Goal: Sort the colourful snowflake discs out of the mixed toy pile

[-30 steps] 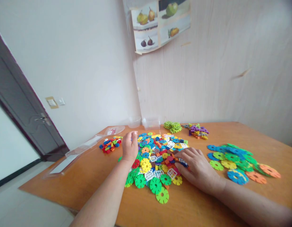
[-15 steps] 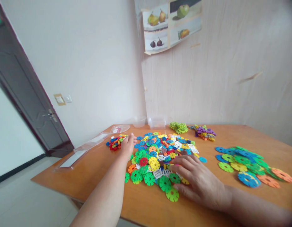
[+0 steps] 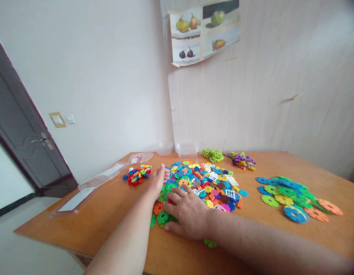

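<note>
Now the right hand [image 3: 190,214] lies flat, fingers spread, on the near-left part of the disc pile [image 3: 214,183], gripping nothing; most of the pile spreads far and right of it. The left hand [image 3: 159,180], open and empty, touches the pile's left edge.

left hand [image 3: 158,182]: bare | right hand [image 3: 189,214]: bare | forearms [image 3: 128,238]: bare

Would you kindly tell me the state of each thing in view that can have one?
Mixed pile, loose, spread out.
Left hand, open, at the pile's left edge.
Right hand, open, flat on the pile's near pieces.
Small bricks, heaped apart.
Large discs, laid flat, overlapping.
Clear tubs, upright.
Clear tray, lying flat.
Poster, lower edge curling off.
</note>
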Motion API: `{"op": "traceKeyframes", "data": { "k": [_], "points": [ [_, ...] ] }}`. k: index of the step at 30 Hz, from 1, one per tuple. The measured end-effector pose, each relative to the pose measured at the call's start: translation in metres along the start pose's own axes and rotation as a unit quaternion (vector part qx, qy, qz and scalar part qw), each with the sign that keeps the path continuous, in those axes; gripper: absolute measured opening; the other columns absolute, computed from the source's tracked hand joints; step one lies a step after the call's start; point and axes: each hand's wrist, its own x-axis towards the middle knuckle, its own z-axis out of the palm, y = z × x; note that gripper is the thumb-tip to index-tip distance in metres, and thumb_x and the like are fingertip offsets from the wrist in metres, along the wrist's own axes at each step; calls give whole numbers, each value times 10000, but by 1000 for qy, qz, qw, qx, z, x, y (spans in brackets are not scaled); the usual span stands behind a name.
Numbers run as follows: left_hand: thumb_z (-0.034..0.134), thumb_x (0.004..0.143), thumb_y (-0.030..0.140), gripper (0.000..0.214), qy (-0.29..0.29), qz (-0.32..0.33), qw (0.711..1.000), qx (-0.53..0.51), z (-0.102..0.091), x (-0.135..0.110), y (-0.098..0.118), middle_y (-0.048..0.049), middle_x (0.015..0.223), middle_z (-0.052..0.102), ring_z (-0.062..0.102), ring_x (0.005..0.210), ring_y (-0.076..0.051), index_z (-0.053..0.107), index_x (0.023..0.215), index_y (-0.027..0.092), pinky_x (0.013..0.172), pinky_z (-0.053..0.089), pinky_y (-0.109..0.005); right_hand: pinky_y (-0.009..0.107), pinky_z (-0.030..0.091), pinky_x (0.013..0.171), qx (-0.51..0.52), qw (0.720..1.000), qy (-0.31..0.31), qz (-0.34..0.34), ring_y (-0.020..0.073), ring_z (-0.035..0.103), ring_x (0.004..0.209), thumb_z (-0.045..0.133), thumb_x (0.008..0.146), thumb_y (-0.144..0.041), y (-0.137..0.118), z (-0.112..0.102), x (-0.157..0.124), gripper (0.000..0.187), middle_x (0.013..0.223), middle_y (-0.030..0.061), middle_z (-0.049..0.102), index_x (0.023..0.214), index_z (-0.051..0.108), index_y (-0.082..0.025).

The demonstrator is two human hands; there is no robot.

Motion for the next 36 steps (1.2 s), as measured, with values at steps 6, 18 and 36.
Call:
{"op": "traceKeyframes", "data": {
  "k": [6,18,36],
  "points": [
    [477,785,807,732,-21,3,1000,-23,4,-1,-1,-136,837,749,705,768,-217,705,904,121,698,555,-328,464,397,900,-56,997,-3,53,289,592,1000,546,908,-449,15,-2,2,304,1046,101,681,1033,691,-212],
    [486,852,711,605,-72,36,997,12,17,-16,11,-112,824,732,689,781,-215,692,822,143,779,553,-351,348,389,848,-43,983,40,174,231,627,984,454,988,-350,57,-12,-29,274,1005,75,708,1082,683,-233],
    [552,910,369,225,-162,239,928,236,30,-44,33,-17,915,737,657,888,-182,696,852,206,831,470,-277,251,408,598,236,877,216,358,142,527,631,418,942,-451,110,14,-68,364,656,-13,579,853,666,-199]
  ]
}}
